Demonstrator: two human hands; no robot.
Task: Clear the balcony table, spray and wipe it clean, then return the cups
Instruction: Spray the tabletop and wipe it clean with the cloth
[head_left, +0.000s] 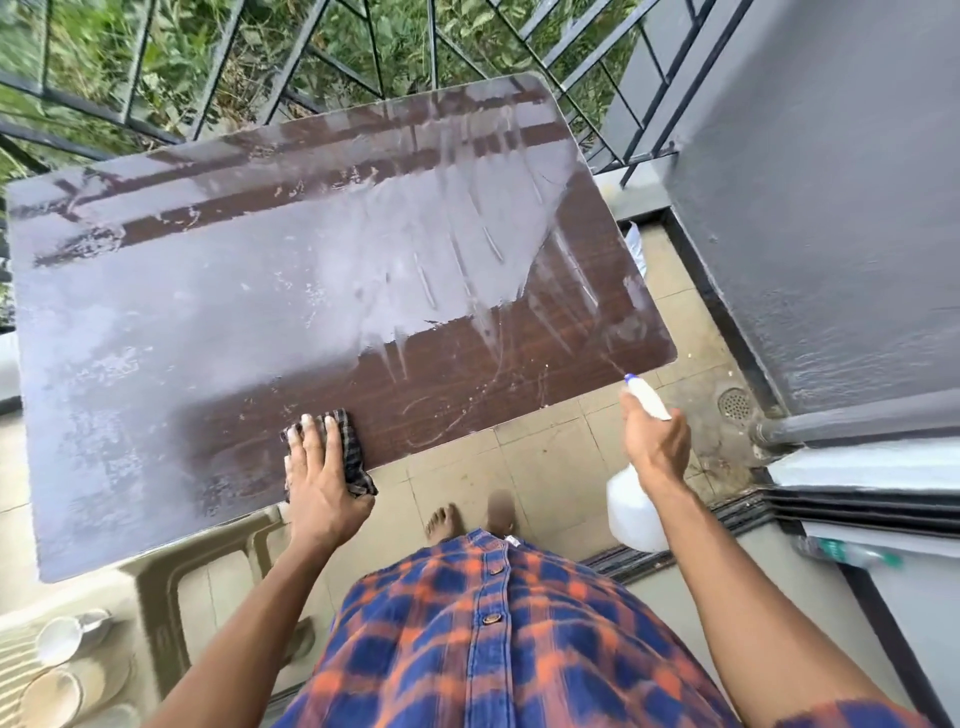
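The brown balcony table (467, 374) fills the middle of the head view; its top is wet and streaked, reflecting the sky. My left hand (319, 478) lies flat on a dark checked cloth (353, 457) at the table's near edge, pressing it down. My right hand (655, 441) holds a white spray bottle (636, 512) off the table's right corner, its blue-tipped nozzle (629, 378) pointing toward the tabletop. A white cup (65, 636) and another cup (49, 696) sit on a beige plastic chair at the lower left.
The beige plastic chair (171, 582) stands under the table's near-left edge. A black metal railing (311, 57) runs behind the table with greenery beyond. A grey wall (831, 208) and a sliding door track (737, 514) close the right side. My bare feet (441, 522) stand on tiled floor.
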